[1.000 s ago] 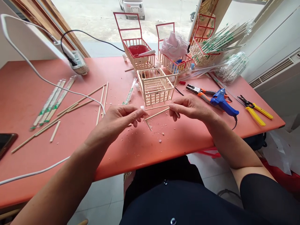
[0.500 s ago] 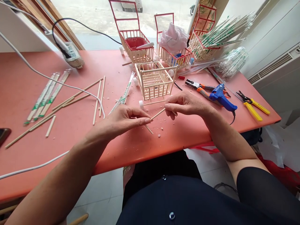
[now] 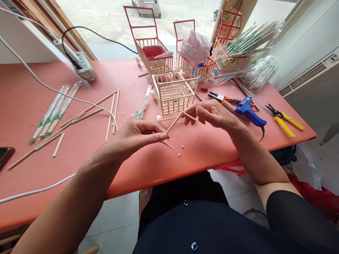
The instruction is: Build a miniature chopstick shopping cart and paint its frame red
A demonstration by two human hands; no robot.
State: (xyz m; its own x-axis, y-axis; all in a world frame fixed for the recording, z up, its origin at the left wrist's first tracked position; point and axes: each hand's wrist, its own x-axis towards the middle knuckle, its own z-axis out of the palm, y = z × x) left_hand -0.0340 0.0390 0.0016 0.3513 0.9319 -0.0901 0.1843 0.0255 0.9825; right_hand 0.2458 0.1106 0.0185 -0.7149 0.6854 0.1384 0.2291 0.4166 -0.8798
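Note:
My left hand pinches cut chopstick pieces between thumb and fingers. One piece slants up from the fingertips and meets a second at an angled corner. Below the fingertips another short stick sticks out; whether it is joined to the held pieces I cannot tell. My right hand is at that corner, its thumb lifted away and its fingers behind the second piece. Just beyond my hands stands a small cart-like basket of pale sticks with white wheels.
Red-trimmed stick carts line the back by the window. A blue glue gun, pliers and yellow-handled cutters lie right. Loose sticks and wrapped chopsticks lie left. A white cable crosses the table.
The right thumb and fingers have parted at the corner, so the angled second piece now shows. The joined sticks tilt more steeply upward. The left hand keeps its pinch.

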